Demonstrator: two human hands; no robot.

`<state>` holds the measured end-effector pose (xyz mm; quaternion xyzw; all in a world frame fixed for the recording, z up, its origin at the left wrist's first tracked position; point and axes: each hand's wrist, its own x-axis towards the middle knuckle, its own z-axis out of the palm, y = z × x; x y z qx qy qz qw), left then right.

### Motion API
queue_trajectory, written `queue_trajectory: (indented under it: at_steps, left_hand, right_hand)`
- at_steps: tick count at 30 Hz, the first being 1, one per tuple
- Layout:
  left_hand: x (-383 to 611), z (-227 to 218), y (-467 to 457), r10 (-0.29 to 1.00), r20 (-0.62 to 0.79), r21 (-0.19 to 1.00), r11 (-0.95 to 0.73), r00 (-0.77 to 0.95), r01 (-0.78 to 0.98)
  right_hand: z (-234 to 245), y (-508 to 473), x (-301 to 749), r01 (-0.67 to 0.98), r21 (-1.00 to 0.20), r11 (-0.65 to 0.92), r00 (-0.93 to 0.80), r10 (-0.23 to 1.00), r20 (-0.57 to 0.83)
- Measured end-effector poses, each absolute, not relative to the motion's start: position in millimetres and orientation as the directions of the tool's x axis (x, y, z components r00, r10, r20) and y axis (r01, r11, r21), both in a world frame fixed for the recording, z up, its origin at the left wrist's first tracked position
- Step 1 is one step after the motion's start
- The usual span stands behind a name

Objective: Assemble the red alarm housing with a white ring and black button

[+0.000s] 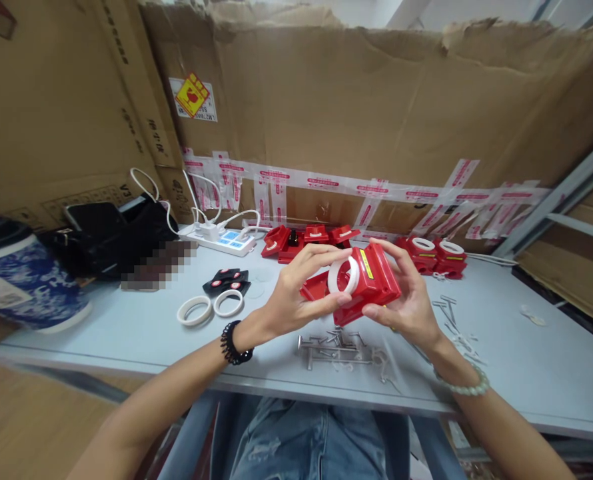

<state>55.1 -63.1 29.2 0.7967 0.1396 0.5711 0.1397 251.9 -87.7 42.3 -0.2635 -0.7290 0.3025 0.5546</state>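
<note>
— While the housing [376, 280] sits up in the air over the near middle of the table [526, 373], what's the weak spot, you reckon?

— The ring [330, 277], easy. Left hand [296, 300] pinches it narrow between thumb and forefinger, flat against the housing's face. Can't tell if it's seated in anything or just resting there. If it's only resting, one slip of the thumb and it pops off.

— And lands where?

— Straight below is that scatter of pins [334, 347]. If the ring drops in there it probably bounces and might roll off the near edge. Round things roll, lol.

— What about the housing itself?

— Right hand [406, 303] cradles it from the right and underneath, fingers wrapped round the edge. Looks a decent hold, but the housing is tilted towards the left hand. Push too hard on the ring and I'd guess it twists in that grip, or a finger gets nipped between ring and plastic.

— Anything else close enough to knock?

— Not really. Spare rings [210, 308] lie well to the left, and more red parts [311, 240] sit at the far side by the cardboard [376, 100]. Bigger worry is a wrist dipping and sweeping the pins about, since they lie just under both hands.
</note>
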Motion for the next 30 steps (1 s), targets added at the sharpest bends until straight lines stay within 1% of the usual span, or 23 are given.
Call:
queue_trajectory:
  at_steps: [4, 10, 14, 23, 30]
  left_hand:
    - [54.4, 30.3, -62.9, 0.355, 0.881, 0.350, -0.934, 0.313, 0.073]
    - [54.0, 32.0, -63.1, 0.357, 0.881, 0.350, -0.933, 0.311, 0.080]
    - [54.0, 32.3, -63.0, 0.355, 0.882, 0.349, -0.934, 0.311, 0.078]
    - [55.7, 33.3, -65.1, 0.313, 0.903, 0.298, -0.950, 0.294, 0.096]
    - [56.0, 33.5, -67.4, 0.328, 0.902, 0.305, -0.944, 0.280, 0.122]
  right_hand:
    - [40.7, -88.4, 252.0, 0.031, -0.721, 0.692, -0.239, 0.705, 0.667]
    - [39.8, -88.7, 250.1, 0.058, -0.703, 0.709, -0.233, 0.694, 0.681]
    - [40.7, -89.9, 249.3, 0.039, -0.706, 0.707, -0.231, 0.694, 0.682]
    - [37.5, -89.9, 245.1, -0.049, -0.761, 0.647, -0.187, 0.743, 0.643]
    - [35.3, -91.3, 243.4, -0.124, -0.803, 0.583, -0.189, 0.780, 0.596]
